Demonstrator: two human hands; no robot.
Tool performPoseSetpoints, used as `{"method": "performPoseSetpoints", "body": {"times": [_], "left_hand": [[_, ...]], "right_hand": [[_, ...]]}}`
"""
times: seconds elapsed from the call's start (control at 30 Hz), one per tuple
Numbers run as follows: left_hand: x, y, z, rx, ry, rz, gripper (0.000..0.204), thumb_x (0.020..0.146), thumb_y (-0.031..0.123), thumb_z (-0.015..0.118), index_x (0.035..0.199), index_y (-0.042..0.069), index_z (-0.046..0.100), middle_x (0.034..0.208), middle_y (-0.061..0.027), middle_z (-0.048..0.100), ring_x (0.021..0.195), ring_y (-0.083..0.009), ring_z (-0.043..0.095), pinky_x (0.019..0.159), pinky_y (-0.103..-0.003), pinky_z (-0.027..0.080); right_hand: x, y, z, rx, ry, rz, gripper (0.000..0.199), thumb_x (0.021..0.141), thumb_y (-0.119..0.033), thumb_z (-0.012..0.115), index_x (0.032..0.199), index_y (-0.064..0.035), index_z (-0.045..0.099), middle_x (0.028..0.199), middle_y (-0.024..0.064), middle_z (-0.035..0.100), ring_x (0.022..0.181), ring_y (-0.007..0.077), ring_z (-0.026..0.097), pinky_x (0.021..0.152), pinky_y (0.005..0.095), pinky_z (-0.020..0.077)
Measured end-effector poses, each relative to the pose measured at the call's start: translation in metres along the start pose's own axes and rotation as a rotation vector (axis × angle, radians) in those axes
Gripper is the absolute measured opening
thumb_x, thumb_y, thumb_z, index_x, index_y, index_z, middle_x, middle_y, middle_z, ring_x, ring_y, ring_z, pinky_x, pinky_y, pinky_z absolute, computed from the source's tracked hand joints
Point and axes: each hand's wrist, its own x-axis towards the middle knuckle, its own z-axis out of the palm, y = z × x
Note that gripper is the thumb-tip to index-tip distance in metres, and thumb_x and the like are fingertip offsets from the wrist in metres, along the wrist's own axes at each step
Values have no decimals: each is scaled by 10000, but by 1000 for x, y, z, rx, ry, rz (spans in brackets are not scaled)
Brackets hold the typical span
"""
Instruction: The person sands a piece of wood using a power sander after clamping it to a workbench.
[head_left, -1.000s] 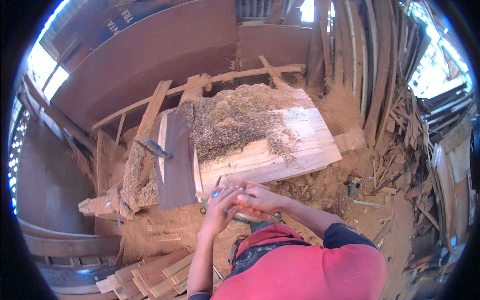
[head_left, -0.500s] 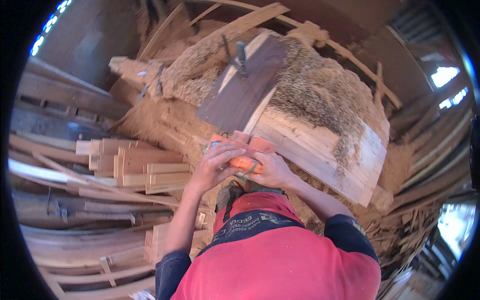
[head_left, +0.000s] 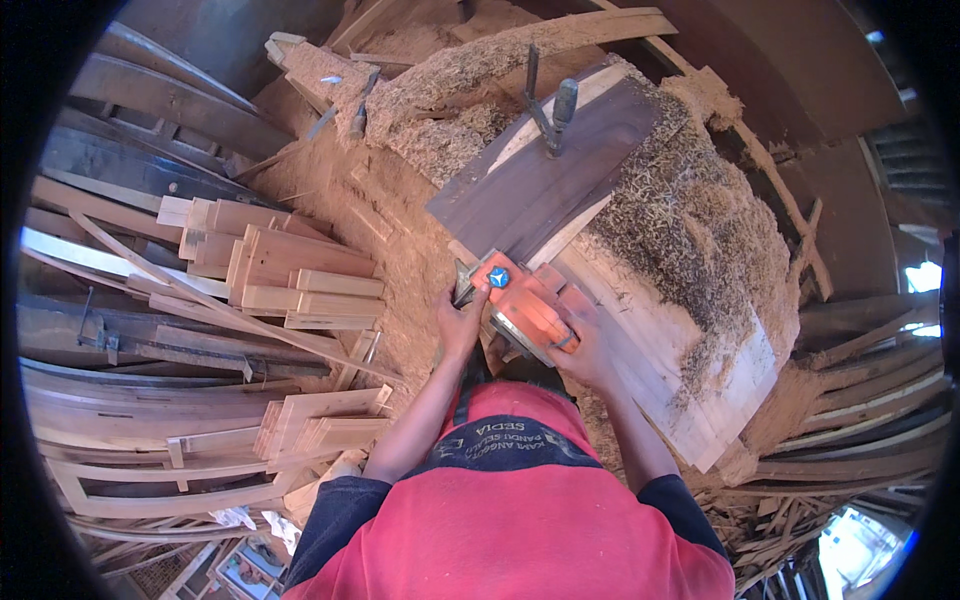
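Both hands, left hand (head_left: 458, 322) and right hand (head_left: 588, 352), still grip the orange power tool (head_left: 525, 305), now nearer the dark board (head_left: 545, 185).

Cut wood blocks (head_left: 290, 275) stacked, sawdust (head_left: 690, 210) heaped, clamp (head_left: 552, 110) upright.

Clamp (head_left: 555, 110) blocks dark board (head_left: 545, 180) ahead.

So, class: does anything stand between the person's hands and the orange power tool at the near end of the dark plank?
Nothing visible does. The left hand and right hand both grip the orange power tool, which sits against the dark plank.
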Motion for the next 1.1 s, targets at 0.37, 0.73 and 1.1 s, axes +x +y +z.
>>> {"method": "performPoseSetpoints", "body": {"times": [0.37, 0.73, 1.1], "left_hand": [[41, -16, -8, -120, 49, 65, 769, 831, 423, 819, 1299, -135, 571, 1232, -270, 606, 1189, -344, 581, 1047, -418, 434], [116, 20, -53, -78, 93, 73, 539, 861, 374, 805, 1119, -80, 670, 970, -114, 683, 884, -179, 611, 795, -342, 503], [213, 20, -101, -184, -106, -11, 490, 913, 347, 770, 1185, -53, 692, 1037, -46, 711, 899, -109, 611, 810, -271, 492]], "right_hand": [[34, -34, 13, -77, 79, -119, 360, 699, -218, 775, 1000, -42, 681, 814, 181, 691, 770, 349, 699, 702, 422, 538], [104, -59, 55, -82, 11, -93, 398, 736, -327, 781, 1007, -54, 678, 972, 199, 687, 978, 392, 651, 840, 477, 515], [187, -97, 86, -29, -24, -187, 423, 756, -316, 755, 1044, -20, 664, 1021, 218, 693, 935, 431, 655, 829, 508, 528]]}}
